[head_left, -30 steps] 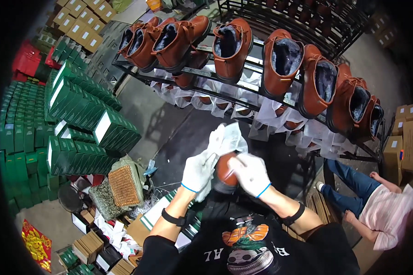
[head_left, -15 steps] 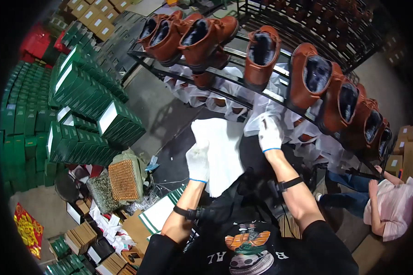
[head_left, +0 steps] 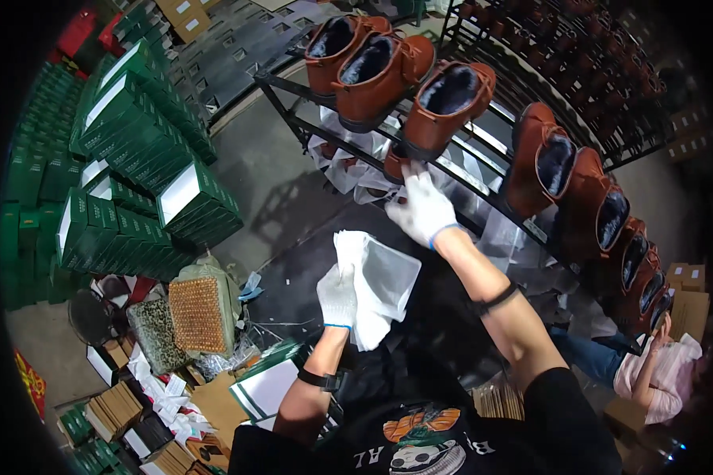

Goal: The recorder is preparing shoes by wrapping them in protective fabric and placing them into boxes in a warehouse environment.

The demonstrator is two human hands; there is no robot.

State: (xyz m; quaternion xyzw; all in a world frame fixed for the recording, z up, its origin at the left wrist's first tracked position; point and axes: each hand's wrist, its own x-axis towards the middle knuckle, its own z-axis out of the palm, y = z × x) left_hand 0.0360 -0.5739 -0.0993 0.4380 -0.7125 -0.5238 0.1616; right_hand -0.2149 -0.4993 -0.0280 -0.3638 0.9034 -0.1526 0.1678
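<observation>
My left hand [head_left: 337, 297], in a white knit glove with a blue cuff edge, is closed on a stack of thin white sheets [head_left: 364, 321]. A translucent plastic bag [head_left: 394, 273] fans out from the stack's right side. My gloved right hand [head_left: 425, 210] reaches to the rack with its fingers apart. Its fingertips are just below the heel of a brown fur-lined shoe [head_left: 448, 103] on the top rails, beside another brown shoe [head_left: 394, 164] lower down. Whether they touch either shoe I cannot tell.
The black metal rack [head_left: 293, 119] carries more brown shoes [head_left: 543, 154] and plastic-wrapped ones below. Green shoeboxes [head_left: 119, 229] are stacked at left. A beaded seat cushion [head_left: 202, 317] and loose cardboard lie lower left. Another person [head_left: 657, 376] is at the lower right.
My right hand has left the plastic hanging at the rack and moved left and up to the shoes. The translucent bag now shows beside the white stack. The view has shifted.
</observation>
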